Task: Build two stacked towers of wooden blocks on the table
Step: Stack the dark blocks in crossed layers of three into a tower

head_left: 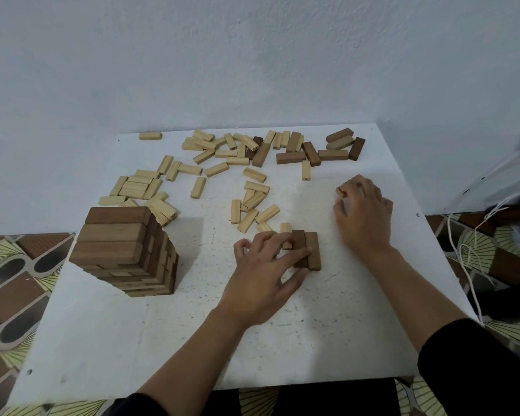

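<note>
The left hand [264, 274] is clamping its grip on dark brown wooden blocks [309, 250] on the white bench [162, 340]; the right hand [364, 211] is pinching a pale wooden block [339, 192]. Light, rigid and smooth, they are likely handling best by their long sides.

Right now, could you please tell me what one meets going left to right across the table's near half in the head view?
Dark block tower → left hand → two dark blocks lying side by side → right hand pinching a light block → white cord at far right.
</note>
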Motion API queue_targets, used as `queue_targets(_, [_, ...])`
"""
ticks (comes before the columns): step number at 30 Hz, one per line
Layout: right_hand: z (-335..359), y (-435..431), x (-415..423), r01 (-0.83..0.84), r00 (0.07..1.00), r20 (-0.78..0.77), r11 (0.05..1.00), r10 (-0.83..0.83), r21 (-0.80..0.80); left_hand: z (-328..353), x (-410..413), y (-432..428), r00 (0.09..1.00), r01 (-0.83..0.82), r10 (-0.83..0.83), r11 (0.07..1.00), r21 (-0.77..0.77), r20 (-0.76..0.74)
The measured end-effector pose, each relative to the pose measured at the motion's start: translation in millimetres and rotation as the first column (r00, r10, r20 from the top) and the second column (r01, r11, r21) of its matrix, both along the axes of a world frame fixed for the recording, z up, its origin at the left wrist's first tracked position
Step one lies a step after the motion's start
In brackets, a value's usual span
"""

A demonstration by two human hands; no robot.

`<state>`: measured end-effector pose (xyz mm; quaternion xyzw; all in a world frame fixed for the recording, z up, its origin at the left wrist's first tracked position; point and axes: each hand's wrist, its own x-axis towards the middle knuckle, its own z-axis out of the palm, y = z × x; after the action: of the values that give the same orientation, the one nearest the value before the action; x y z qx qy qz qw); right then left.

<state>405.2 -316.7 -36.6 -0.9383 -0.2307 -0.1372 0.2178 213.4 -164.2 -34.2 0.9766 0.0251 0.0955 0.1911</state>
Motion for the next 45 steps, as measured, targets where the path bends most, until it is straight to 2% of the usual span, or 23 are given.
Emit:
queue_targets(4, [1,-16,-43,-0.070,0.995,-0.064,0.988,0.079,0.139,-3,1,0,1.000,0.002,-0.002,1.000,0.016,0.001])
queue_targets(12, [-4,-33,-105,-0.091,0.981,-0.149,0.972,0.125,0.217,2,-2,-1,0.998,0.023,-0.024,1.000,0.013,0.060])
queue_targets(15, [-5,-30,-122,-0.138,0.975,-0.135,0.956,0.178,0.260,4,-6,-2,0.997,0.029,-0.031,0.999,0.021,0.077])
queue_targets(27, [7,-46,-152,-0.233,0.955,-0.119,0.938,0.270,0.256,9,-42,1,0.995,0.067,-0.072,0.995,0.073,0.067])
queue_targets(31, [11,-39,-166,-0.309,0.923,-0.141,0.908,0.358,0.282,11,-69,9,0.994,0.054,-0.062,0.994,0.093,0.085])
queue_targets(37, [20,-26,-172,-0.439,0.821,-0.250,0.847,0.514,0.299,8,-103,24,0.998,0.044,-0.043,0.999,-0.014,0.055])
queue_targets(39, [28,-23,-167,-0.445,0.789,-0.301,0.836,0.535,0.321,10,-108,30,0.999,0.046,-0.045,0.996,-0.081,0.020])
queue_targets(42, [40,-23,-158,-0.406,0.737,-0.403,0.832,0.542,0.377,13,-113,37,0.997,0.076,-0.079,0.992,-0.102,-0.027])
queue_targets(45, [43,-25,-153,-0.404,0.731,-0.426,0.841,0.534,0.361,16,-113,42,0.995,0.071,-0.078,0.991,-0.117,-0.060])
